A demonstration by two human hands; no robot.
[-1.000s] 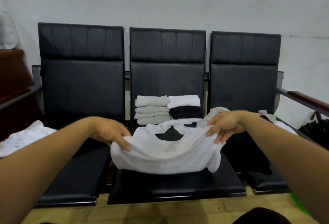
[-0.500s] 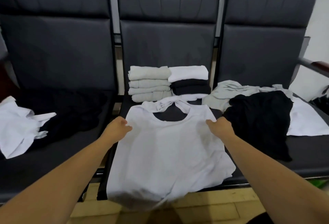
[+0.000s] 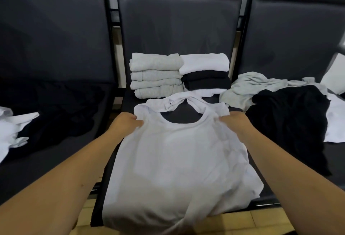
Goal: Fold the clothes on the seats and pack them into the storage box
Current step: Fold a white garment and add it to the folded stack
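Observation:
A white T-shirt (image 3: 179, 162) lies spread on the middle seat (image 3: 128, 100), neck hole towards the backrest, its hem hanging over the front edge. My left hand (image 3: 125, 124) grips its left shoulder. At the other shoulder my right hand (image 3: 235, 122) grips the cloth. Behind the shirt stand two folded stacks: grey garments (image 3: 155, 76) on the left, white and black ones (image 3: 205, 72) on the right. No storage box is in view.
On the right seat lies a loose heap: a grey garment (image 3: 242, 89), a black one (image 3: 287, 119) and a white one (image 3: 336, 122). The left seat holds a dark garment (image 3: 61, 107) and a crumpled white one (image 3: 11, 128). Wooden floor (image 3: 261, 223) shows below.
The shirt went from held up in the air to laid flat on the middle seat. My head has come closer and tilted down; both hands stay at the shoulders.

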